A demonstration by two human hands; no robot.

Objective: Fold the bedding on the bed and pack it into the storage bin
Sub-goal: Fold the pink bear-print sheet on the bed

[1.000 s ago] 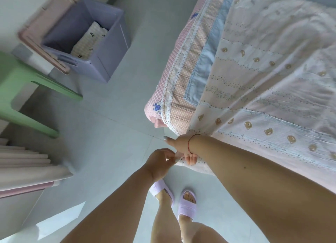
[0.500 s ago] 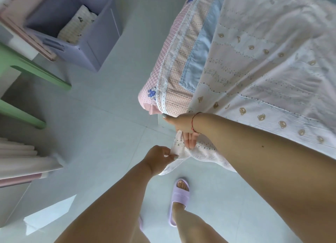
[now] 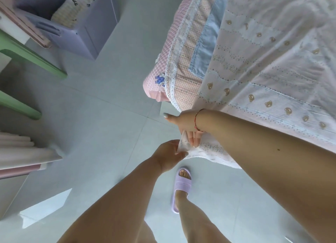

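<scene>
Down by the floor, the left hand [image 3: 168, 156] pinched a corner of the bear blanket [image 3: 272, 75], which lay spread over the bed [image 3: 160, 79]. The right hand [image 3: 187, 128] held the same corner, fingers fairly straight. It looked thin, soft and floppy, so corners seemed best to grab. The storage bin [image 3: 98, 31] stood well apart.

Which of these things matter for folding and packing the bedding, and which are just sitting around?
Part of the job:
- bear-print blanket
- left hand and right hand, both holding the blanket's corner
- purple storage bin
- folded cloth in the bin

Just there:
- green stool
- purple slipper
- bed's pink quilted cover
</scene>
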